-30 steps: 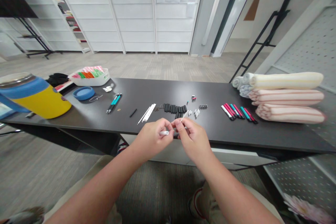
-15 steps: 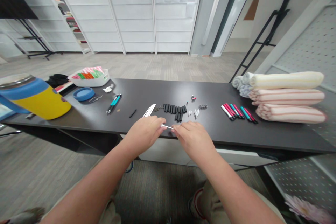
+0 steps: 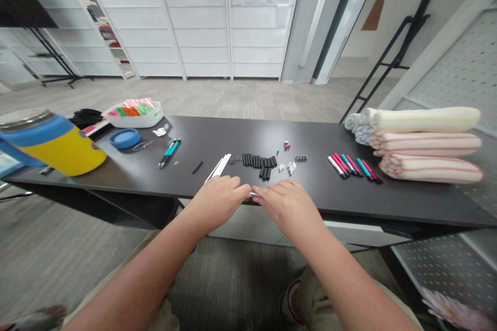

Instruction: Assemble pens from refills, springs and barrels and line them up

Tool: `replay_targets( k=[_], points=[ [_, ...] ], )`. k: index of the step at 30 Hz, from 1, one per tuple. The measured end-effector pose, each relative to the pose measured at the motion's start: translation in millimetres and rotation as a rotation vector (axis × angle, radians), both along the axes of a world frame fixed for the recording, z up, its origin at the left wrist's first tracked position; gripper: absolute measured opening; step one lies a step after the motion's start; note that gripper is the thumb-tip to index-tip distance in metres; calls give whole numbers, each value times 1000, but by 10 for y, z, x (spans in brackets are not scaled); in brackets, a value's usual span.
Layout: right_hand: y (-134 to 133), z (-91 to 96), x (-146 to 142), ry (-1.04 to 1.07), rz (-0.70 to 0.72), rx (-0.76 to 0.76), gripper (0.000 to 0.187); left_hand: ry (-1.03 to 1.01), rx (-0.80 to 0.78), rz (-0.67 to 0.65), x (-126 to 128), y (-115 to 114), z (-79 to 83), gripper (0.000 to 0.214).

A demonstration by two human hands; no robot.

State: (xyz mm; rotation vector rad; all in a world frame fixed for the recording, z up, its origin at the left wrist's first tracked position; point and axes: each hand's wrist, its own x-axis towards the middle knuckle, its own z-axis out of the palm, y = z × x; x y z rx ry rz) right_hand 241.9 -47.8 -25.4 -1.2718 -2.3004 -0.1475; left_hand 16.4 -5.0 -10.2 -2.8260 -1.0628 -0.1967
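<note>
Fingertips almost meeting at the table's front edge, my left hand [image 3: 219, 197] and my right hand [image 3: 290, 202] pinch a thin white pen refill [image 3: 254, 194] between them. Only a short bit of it shows; the fingers hide the rest. Just beyond my left hand lies a bundle of white refills [image 3: 220, 165], and small springs [image 3: 234, 160] are beside it. Rows of black pen grips [image 3: 259, 161] sit ahead of my hands. Small clear-white parts [image 3: 291, 167] and little metallic pieces [image 3: 301, 158] lie to their right.
Red, teal and white pen barrels [image 3: 354, 167] lie to the right, near rolled striped towels [image 3: 430, 144]. Two teal pens [image 3: 169, 153], a black stick [image 3: 197, 167], a blue lid [image 3: 125, 138], a white basket [image 3: 134, 120] and a large yellow-blue jug [image 3: 58, 145] are on the left.
My hands have come closer together, so less of the white refill shows between them. One white refill in the bundle now reaches further toward my left hand.
</note>
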Motion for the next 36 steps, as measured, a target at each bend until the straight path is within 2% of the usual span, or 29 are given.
replay_targets(
  k=[3, 8, 12, 15, 20, 24, 29, 36],
  points=[
    [-19, 78, 40, 318, -17, -155, 33, -92, -96, 72, -2, 3, 40, 27],
    [-29, 186, 98, 946, -8, -528, 30, -249, -240, 98, -14, 4, 76, 32],
    [-11, 133, 17, 1158, 65, -678, 36, -309, -295, 29, 37, -29, 45, 33],
    [-19, 98, -61, 1161, 71, -676, 32, -395, -342, 11, 69, -65, 12, 26],
    [-33, 91, -71, 982, -21, -483, 15, -419, -336, 1, 58, -87, -20, 25],
    [-12, 74, -44, 998, -42, -465, 17, -354, -279, -58, 51, -71, -44, 34],
    [-12, 71, -63, 958, 13, -476, 14, -334, -250, -64, 57, -66, -86, 35],
    [-8, 92, -41, 752, 12, -320, 11, -328, -256, -55, 49, -62, -76, 35]
  ],
)
